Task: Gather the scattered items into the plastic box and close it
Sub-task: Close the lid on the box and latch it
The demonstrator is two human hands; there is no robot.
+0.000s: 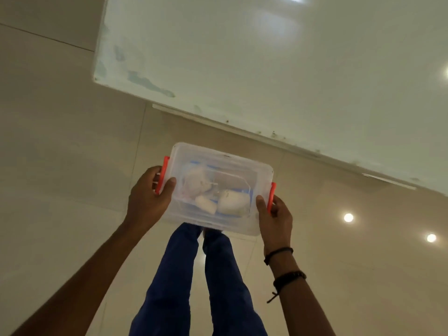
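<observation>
In the middle of the frame the clear plastic box (221, 187) hangs over the tiled floor (60, 166), lid on, pale bundled items (218, 197) inside. The left hand (149, 197) and right hand (275, 215) each grip an end at the orange latches (162, 174). Best to press both clasps fully home, keeping it level.
</observation>
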